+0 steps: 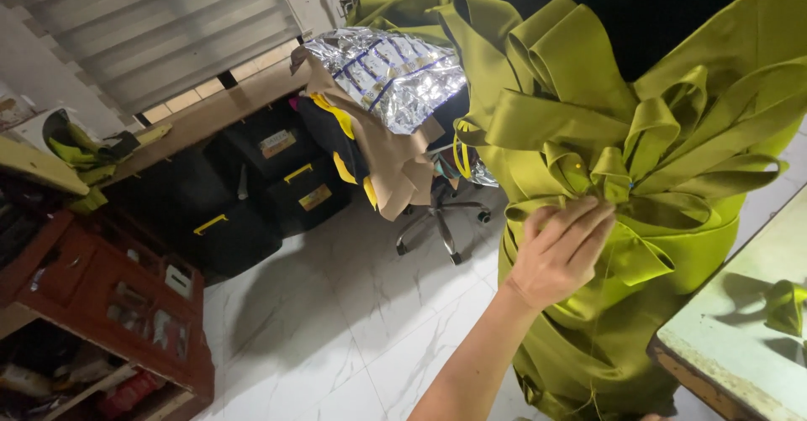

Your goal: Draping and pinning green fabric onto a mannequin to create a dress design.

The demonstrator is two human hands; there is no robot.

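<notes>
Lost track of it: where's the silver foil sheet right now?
In the head view, upper centre: the silver foil sheet lies on brown paper over an office chair, left of the olive-green fabric.

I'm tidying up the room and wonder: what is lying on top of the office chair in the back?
A crumpled silver foil sheet lies on brown paper, with dark and yellow cloth beside it. They cover the office chair; only its wheeled base shows, the seat is hidden.

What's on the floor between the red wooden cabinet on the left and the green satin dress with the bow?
In the head view, only bare white marble floor lies between the red cabinet and the green dress; the office chair stands farther back.
</notes>
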